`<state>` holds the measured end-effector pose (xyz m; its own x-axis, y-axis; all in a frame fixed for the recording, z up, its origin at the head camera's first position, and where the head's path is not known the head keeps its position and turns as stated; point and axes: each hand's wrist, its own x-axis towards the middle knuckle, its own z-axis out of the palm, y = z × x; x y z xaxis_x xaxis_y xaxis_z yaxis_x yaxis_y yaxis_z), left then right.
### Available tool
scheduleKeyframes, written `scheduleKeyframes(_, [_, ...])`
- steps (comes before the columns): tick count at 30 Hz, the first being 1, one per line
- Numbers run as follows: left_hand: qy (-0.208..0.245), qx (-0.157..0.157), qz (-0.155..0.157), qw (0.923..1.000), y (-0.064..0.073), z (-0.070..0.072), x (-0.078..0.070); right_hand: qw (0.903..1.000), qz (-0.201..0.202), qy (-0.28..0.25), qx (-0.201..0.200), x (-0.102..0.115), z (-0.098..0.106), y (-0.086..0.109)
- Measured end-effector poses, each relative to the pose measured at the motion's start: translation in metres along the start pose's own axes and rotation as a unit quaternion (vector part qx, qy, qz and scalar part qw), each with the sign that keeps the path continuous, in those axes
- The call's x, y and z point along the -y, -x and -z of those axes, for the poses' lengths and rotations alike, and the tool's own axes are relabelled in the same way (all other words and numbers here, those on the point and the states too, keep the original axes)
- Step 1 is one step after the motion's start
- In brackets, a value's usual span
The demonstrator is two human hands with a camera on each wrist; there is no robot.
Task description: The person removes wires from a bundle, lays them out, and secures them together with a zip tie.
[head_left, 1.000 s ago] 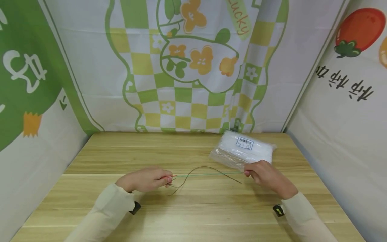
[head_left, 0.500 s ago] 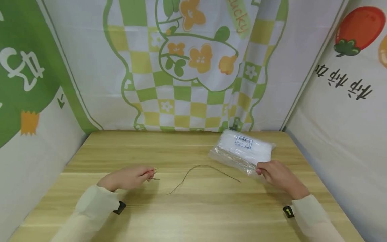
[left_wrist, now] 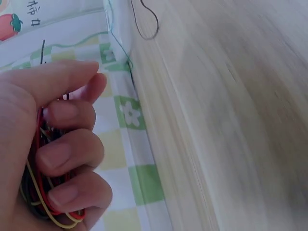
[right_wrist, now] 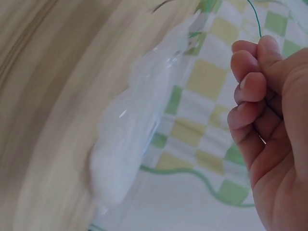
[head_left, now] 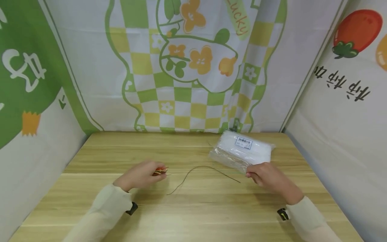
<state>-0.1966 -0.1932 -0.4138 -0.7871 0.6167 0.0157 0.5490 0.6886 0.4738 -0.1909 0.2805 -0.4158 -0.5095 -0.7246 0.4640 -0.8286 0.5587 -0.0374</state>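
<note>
Clutching coloured wires [head_left: 159, 171] in our left hand [head_left: 140, 174], left of the plastic package [head_left: 245, 148], we pinched a green wire [right_wrist: 257, 19] in our right hand [head_left: 270, 179] at the package's near edge. A brown wire [head_left: 202, 166] lay curved in front of it.

There are two hands [head_left: 142, 175] [head_left: 270, 181], one wire bundle [head_left: 159, 171], two single wires [head_left: 201, 166] [right_wrist: 257, 18] and one bag [head_left: 257, 153].

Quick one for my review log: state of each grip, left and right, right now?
Left grip: closed, holding a bundle of coloured wires.
Right grip: closed, pinching a thin green wire.
</note>
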Motion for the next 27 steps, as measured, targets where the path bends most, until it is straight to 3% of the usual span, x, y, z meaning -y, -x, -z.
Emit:
scheduleKeyframes(7, [-0.012, -0.012, -0.053, 0.9984, -0.02, -0.002, -0.018, 0.9993, 0.029, -0.022, 0.01, 0.022, 0.001, -0.018])
scheduleKeyframes(11, [-0.042, -0.014, -0.08, 0.9958, -0.033, -0.006, -0.031, 0.9988, 0.04, -0.024, 0.016, 0.033, 0.002, -0.028])
scheduleKeyframes(19, [-0.073, 0.024, -0.163, 0.9837, -0.063, -0.023, -0.058, 0.997, 0.064, -0.045, -0.002, 0.048, 0.004, -0.041])
scheduleKeyframes(23, [-0.077, 0.011, -0.191, 0.9785, -0.068, -0.027, -0.055, 0.9979, 0.053, -0.036, -0.005, 0.048, 0.003, -0.042])
scheduleKeyframes(27, [-0.044, -0.012, -0.165, 0.9852, -0.061, -0.021, -0.042, 0.9996, 0.025, -0.014, 0.001, 0.039, 0.005, -0.036])
